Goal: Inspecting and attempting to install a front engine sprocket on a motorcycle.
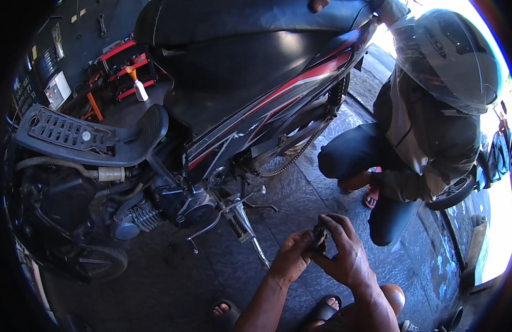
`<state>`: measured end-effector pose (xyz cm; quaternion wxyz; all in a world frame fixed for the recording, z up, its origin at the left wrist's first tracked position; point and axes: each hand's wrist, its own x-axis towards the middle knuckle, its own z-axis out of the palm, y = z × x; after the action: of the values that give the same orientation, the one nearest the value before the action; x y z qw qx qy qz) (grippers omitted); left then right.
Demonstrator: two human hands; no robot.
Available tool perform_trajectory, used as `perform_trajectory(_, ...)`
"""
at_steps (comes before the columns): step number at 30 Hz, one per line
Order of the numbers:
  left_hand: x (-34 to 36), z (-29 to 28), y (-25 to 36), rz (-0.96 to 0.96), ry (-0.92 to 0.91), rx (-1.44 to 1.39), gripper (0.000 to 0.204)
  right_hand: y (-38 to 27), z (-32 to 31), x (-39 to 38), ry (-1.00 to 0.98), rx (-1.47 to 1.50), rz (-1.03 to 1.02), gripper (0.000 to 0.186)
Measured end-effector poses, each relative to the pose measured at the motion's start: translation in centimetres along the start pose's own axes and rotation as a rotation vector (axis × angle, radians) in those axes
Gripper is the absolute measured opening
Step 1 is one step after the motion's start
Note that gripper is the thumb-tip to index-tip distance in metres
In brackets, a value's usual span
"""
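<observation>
Taking the middle of the view as the hub of the clock, the grey stone-tiled floor [173, 282] spreads below and to the right, and on it stands a large motorcycle with a black seat and black bodywork slashed with red and white stripes [256, 119], reaching from 9 o'clock over to about 1. Between 2 and 3 o'clock another person in a dark jacket and dark blue trousers [427, 144] crouches beside it, wearing a dark rounded helmet with a clear visor [444, 61]. A red-and-black shelved tool cart [118, 51] stands at 10 o'clock, beyond the motorcycle. A dark metal link chain [292, 161] sags from the motorcycle's underside just toward 3 o'clock of the hub. In front of the cart is a white plastic bottle topped by an orange funnel [140, 92]. Black open-toed sandals [228, 316] are on the wearer's feet near 5 o'clock and between 6 and 7. Near 5 o'clock the right hand [347, 259] arches its fingers over a small, dark, irregular part [321, 239], thumb beneath; the left hand [292, 257] pinches the part's left side between thumb and forefinger, its other fingers partly hidden. The part sits between both hands, raised off the floor; its material cannot be told.
</observation>
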<state>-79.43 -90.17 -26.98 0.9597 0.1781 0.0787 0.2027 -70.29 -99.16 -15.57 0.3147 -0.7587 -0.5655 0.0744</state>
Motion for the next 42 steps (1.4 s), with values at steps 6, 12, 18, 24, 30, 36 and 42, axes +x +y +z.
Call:
perform_trajectory(6, -0.2, 0.5, 0.1, 0.007, 0.010, 0.040, 0.043, -0.1, -0.2, -0.1, -0.029, -0.067, 0.036, 0.071)
perform_trajectory(12, -0.2, 0.9, 0.2, 0.012, 0.001, 0.051, 0.046, -0.4, -0.5, -0.2, -0.030, -0.080, 0.032, 0.070)
perform_trajectory(18, -0.3, 0.8, 0.1, 0.007, 0.005, 0.040, 0.047, -0.5, -0.7, -0.2, -0.060, -0.095, 0.063, 0.069)
perform_trajectory(24, -0.1, 0.8, -0.2, -0.006, -0.003, 0.019, 0.047, -0.1, -0.8, -0.4, -0.054, -0.120, 0.030, 0.072)
perform_trajectory(30, 0.5, 0.5, -1.5, -0.058, -0.028, 0.045, 0.055, 0.8, -1.3, -1.3, -0.009, -0.085, 0.060, 0.069)
perform_trajectory(36, 0.6, 0.9, -2.6, -0.091, -0.066, 0.057, 0.059, 1.7, -1.6, -2.1, 0.013, -0.103, 0.099, 0.069)
perform_trajectory(42, 0.9, 1.3, -2.8, -0.116, -0.057, 0.061, 0.054, 2.2, -2.0, -2.2, -0.012, -0.099, 0.110, 0.069)
